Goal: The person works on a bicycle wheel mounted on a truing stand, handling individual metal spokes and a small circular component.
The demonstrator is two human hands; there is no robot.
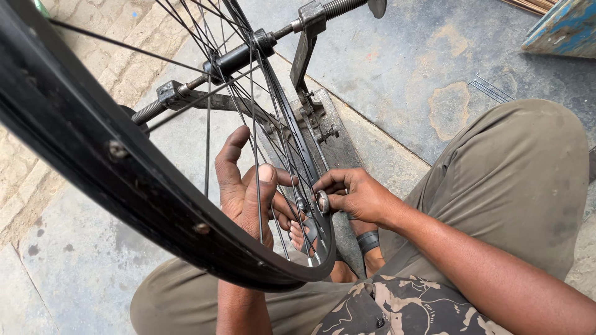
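Head view, looking down past the knees: a black rim [93,146] with thin spokes [253,124] sat on a metal stand [307,68], its hub [239,57] carried on a threaded axle between the stand's two uprights. The near arc of the rim crossed the frame from upper left to lower centre, blurred by closeness.

Left hand [248,189] reached up through the spokes from below, palm toward the camera, fingers loosely curled and half open; the thumb lay against one spoke, with other spokes crossing in front of the palm. It gripped nothing that could be made out.

Right hand [354,192] was pinched narrow on a small round silver tool [323,201], held between thumb and fingertips just against the inner side of the rim, where the spokes meet it. The two hands were near each other, the rim's lower arc between them.

Stand base rested on a grey concrete floor [397,68], with a brick-paved strip at left. A few loose spokes [492,90] lay on the floor at upper right, well apart from the wheel (a blue-painted edge showed in that corner too). Olive trousers [515,174] covered both knees; a sandalled foot [369,245] showed below the right hand.
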